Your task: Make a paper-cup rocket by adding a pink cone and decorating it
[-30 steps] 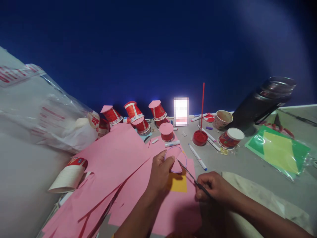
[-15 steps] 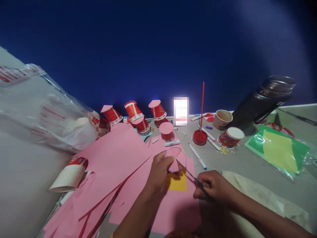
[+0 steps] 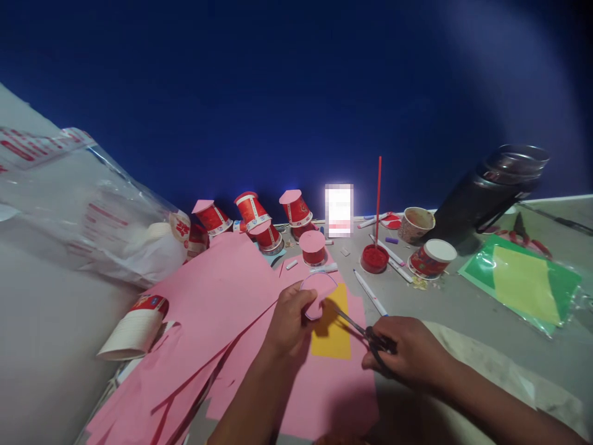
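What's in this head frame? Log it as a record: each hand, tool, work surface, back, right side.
left_hand: left hand pinches a pink paper disc with a purple outline
right_hand: right hand grips scissors
tool_position: blades point toward the disc; contact unclear
under_hands: yellow paper on a pink sheet
back: red cups with pink tops, near a blue wall
right_side: black flask, green-and-yellow packet
beyond_right_hand: blue-capped marker, red dish with upright red stick
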A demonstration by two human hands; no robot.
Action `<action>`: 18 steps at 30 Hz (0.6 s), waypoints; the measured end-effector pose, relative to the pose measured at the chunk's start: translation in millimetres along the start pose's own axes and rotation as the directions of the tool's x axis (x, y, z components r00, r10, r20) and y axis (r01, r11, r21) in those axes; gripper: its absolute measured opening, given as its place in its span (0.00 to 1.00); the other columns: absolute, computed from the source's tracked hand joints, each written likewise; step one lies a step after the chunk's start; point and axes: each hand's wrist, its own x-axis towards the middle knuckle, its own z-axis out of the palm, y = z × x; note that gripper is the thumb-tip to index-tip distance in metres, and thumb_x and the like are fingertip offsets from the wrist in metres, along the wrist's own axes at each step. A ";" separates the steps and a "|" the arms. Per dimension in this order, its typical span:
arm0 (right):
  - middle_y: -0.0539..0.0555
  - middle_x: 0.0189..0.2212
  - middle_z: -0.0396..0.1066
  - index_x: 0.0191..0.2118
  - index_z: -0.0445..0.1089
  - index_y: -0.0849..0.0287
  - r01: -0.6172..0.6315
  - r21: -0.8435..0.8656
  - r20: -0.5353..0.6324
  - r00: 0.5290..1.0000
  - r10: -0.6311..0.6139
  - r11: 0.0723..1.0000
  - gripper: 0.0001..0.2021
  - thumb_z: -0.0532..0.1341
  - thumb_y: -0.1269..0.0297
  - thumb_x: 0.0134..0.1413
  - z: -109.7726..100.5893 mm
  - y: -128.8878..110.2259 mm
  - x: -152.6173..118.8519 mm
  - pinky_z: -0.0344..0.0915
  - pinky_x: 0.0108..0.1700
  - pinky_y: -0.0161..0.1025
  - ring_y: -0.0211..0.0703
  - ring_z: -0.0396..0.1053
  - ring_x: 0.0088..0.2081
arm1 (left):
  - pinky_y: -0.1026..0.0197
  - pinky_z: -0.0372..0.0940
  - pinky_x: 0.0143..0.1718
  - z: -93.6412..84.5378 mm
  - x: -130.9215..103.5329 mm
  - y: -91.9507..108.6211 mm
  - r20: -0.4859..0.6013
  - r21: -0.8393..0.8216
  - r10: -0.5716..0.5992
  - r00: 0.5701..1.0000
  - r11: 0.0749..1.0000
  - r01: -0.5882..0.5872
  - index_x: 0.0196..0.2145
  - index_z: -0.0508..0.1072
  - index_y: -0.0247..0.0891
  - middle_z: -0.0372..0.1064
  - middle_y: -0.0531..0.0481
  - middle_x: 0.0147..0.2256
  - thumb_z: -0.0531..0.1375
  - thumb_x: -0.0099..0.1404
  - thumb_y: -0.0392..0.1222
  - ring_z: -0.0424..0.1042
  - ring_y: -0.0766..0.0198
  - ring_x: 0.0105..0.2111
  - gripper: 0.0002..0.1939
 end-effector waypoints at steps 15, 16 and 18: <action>0.58 0.39 0.82 0.37 0.79 0.56 -0.054 -0.158 0.048 0.997 0.062 0.986 0.14 0.76 0.54 0.50 -1.5 -14.6 -4.5 0.60 0.40 0.42 0.59 0.78 0.42 | 0.71 0.54 0.18 -7.1 -7.4 6.3 -0.126 0.077 0.144 0.982 0.988 -0.135 0.36 0.72 0.39 0.65 0.60 0.21 0.75 0.51 0.51 0.58 0.74 0.16 0.21; 0.57 0.39 0.82 0.37 0.79 0.56 -0.053 -0.150 0.029 0.998 0.058 0.987 0.13 0.76 0.55 0.49 -0.1 -13.9 -4.1 0.60 0.40 0.42 0.58 0.78 0.42 | 0.70 0.56 0.19 -5.2 -8.5 6.4 -0.119 0.065 0.148 0.982 0.988 -0.142 0.38 0.73 0.38 0.67 0.59 0.21 0.75 0.51 0.51 0.59 0.74 0.17 0.22; 0.57 0.39 0.81 0.37 0.79 0.56 -0.051 -0.139 -0.013 0.999 0.049 0.989 0.13 0.76 0.57 0.47 2.6 -12.5 -4.6 0.60 0.40 0.42 0.58 0.77 0.42 | 0.69 0.58 0.20 -0.6 -11.0 5.7 -0.098 0.026 0.137 0.986 0.990 -0.135 0.39 0.74 0.38 0.70 0.57 0.22 0.75 0.50 0.51 0.61 0.72 0.18 0.24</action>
